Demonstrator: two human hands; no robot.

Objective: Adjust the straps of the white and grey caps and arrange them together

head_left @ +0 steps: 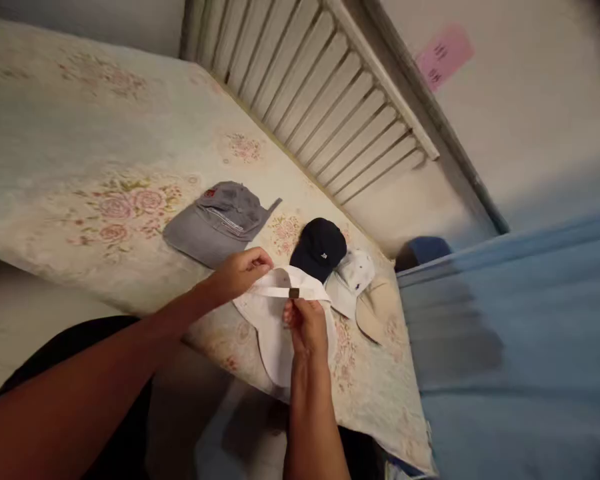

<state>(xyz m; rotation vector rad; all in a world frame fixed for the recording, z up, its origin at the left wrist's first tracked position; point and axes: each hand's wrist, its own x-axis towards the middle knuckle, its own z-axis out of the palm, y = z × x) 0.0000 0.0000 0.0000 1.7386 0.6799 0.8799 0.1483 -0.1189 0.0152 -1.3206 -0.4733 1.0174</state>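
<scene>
A white cap [273, 327] lies upside down near the edge of a floral mattress [80, 167]. My left hand [240, 272] pinches the left end of its white back strap [280, 291]. My right hand [306, 327] grips the strap at its small dark buckle [294, 293]. Just behind the white cap sit a navy cap [320, 247], a white patterned cap [353, 277] and a beige cap [377, 308]. A grey cap [217, 220] lies further left.
A slatted bed frame [330, 93] leans against the wall behind the mattress. A pink paper note [444, 53] is stuck on the wall. A blue fabric surface [515, 353] fills the right side. A dark blue object [423, 252] sits beside it.
</scene>
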